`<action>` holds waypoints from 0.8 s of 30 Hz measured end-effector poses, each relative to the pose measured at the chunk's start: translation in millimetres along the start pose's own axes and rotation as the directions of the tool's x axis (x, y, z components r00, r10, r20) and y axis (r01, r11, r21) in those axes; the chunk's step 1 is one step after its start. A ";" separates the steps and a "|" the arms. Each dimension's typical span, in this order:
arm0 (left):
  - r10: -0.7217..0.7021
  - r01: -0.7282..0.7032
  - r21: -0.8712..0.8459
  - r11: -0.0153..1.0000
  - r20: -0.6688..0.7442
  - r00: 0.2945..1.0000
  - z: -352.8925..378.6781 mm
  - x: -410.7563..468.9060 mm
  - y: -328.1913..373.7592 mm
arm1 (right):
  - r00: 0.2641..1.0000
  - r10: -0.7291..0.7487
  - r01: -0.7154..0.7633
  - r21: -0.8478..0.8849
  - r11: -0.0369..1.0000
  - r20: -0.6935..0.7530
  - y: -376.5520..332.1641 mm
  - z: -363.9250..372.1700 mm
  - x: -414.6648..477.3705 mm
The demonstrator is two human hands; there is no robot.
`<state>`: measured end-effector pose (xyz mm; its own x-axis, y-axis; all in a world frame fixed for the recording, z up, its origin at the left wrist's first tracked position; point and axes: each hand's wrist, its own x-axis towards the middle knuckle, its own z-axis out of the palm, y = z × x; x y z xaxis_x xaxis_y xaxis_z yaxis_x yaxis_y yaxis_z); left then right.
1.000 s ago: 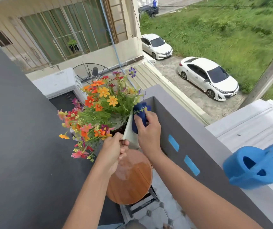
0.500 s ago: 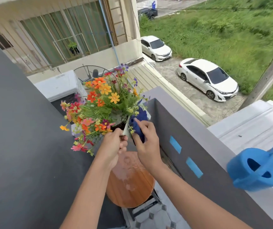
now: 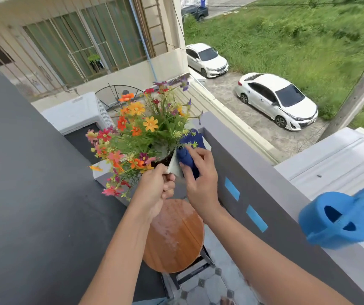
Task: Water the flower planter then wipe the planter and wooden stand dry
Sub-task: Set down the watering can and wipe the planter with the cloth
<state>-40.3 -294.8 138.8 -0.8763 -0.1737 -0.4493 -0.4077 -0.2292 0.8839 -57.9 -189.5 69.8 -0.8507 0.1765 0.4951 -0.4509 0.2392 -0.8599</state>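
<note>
A white flower planter (image 3: 175, 167) full of orange, red and pink flowers (image 3: 139, 130) is held tilted in the air above the stand. My left hand (image 3: 154, 190) grips its near rim. My right hand (image 3: 201, 175) presses a dark blue cloth (image 3: 188, 154) against the planter's right side. Below them stands the round wooden stand (image 3: 174, 236), its top wet with patches of water. Most of the planter's body is hidden by my hands and the flowers.
A blue watering can (image 3: 336, 223) sits on top of the grey balcony wall (image 3: 271, 208) at the right. A dark wall (image 3: 22, 194) runs along the left. The floor (image 3: 207, 287) below is tiled. Beyond the wall are a roof, parked cars and grass far below.
The planter has been lifted and tilted a little further away from me. My right hand has slid the blue cloth along the planter's side.
</note>
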 end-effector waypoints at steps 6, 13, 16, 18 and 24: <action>-0.002 0.001 -0.041 0.999 -0.009 1.000 0.9 2.4 8.7 | 0.968 -0.150 0.181 -0.143 0.973 0.203 43.3 -22.5 -48.5; 0.058 -0.058 -0.008 0.998 -0.026 0.998 11.0 -0.6 2.6 | 0.992 0.088 -0.093 0.055 0.994 0.085 17.2 -15.4 -36.1; 0.069 -0.068 0.031 0.997 -0.030 0.997 18.3 -9.4 0.1 | 0.998 0.067 -0.066 0.079 0.995 -0.005 -1.8 -13.8 -2.3; 0.067 -0.067 0.027 0.997 -0.014 0.998 20.6 -16.2 0.5 | 0.997 0.038 -0.036 0.023 0.999 -0.072 1.9 -14.7 25.3; 0.071 -0.070 -0.041 0.997 0.025 0.997 21.3 -29.0 2.4 | 0.987 0.122 -0.131 -0.085 0.988 -0.101 43.5 -26.5 69.2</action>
<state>-21.3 -269.9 156.7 -0.9092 -0.1657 -0.3819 -0.3344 -0.2559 0.9070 -129.2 -141.6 69.9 -0.8677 0.3001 0.3962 -0.3110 0.2939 -0.9038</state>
